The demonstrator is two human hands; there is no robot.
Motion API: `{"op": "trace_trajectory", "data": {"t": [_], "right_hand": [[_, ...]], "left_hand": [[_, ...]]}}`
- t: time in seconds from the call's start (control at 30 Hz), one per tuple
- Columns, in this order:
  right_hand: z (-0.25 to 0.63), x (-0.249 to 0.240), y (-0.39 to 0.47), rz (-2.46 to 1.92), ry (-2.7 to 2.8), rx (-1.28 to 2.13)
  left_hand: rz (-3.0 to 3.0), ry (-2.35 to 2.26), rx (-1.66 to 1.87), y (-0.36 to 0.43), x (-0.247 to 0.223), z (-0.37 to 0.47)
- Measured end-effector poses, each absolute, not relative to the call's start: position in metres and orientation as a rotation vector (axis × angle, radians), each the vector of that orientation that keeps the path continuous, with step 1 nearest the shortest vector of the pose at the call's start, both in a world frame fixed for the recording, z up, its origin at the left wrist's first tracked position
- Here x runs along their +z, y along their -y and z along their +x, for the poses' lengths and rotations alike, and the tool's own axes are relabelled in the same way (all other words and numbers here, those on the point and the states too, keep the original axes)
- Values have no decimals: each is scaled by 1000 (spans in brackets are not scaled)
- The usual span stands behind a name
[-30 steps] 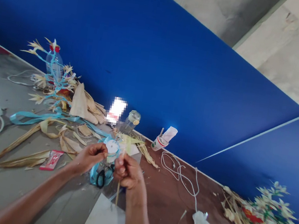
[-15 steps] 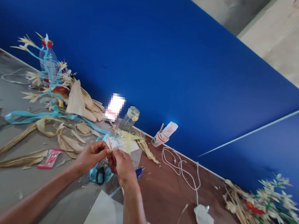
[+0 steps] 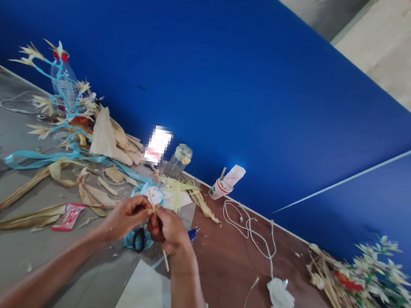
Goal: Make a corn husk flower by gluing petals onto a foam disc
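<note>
My right hand (image 3: 167,227) is closed round a thin pale stick (image 3: 166,260), whose lower end slants out below the fingers and whose tip shows above them. Thumb and fingers of my left hand (image 3: 132,215) pinch together at the upper part of this stick, touching the right fingertips. Whether a fine strip is also in the pinch is too small to tell. Just under the hands lie black-handled scissors (image 3: 139,240) on light-blue material, partly hidden. Behind the fingers are a white piece (image 3: 155,195) and pale-yellow husk strips (image 3: 176,191).
Dried corn husks (image 3: 95,196), a blue ribbon (image 3: 40,160) and a pink packet (image 3: 69,217) lie left. Farther back stand a husk-flower branch (image 3: 69,101), a jar (image 3: 180,160) and a paper cup (image 3: 221,188). White cable (image 3: 255,235), crumpled tissue (image 3: 281,301) and white flowers (image 3: 385,276) lie right.
The stick now shows more plainly, its lower end sticking out below my right hand. Both hands have shifted only slightly and stay together.
</note>
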State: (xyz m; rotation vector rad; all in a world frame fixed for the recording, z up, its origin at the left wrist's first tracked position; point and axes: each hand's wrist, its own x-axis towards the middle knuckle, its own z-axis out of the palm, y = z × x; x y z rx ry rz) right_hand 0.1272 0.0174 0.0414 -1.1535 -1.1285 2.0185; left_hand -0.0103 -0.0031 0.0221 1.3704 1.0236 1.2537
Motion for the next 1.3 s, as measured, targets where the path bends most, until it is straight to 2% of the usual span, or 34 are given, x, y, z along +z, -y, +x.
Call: {"op": "trace_trajectory", "data": {"t": [0.3, 0.7, 0.93, 1.13, 1.3], "right_hand": [[133, 42, -18, -895, 983, 2351], [137, 45, -19, -809, 954, 2418], [158, 69, -24, -876, 771, 2108], [135, 57, -18, -1158, 953, 1885], [124, 50, -14, -1198, 1139, 1812]], "left_hand": [[1428, -1040, 1302, 1, 22, -19], [1440, -1054, 1295, -2, 21, -25], [1006, -1031, 1448, -12, 20, -32], [1008, -1048, 1378, -6, 24, -21], [1064, -1081, 1328, -4, 25, -16]]}}
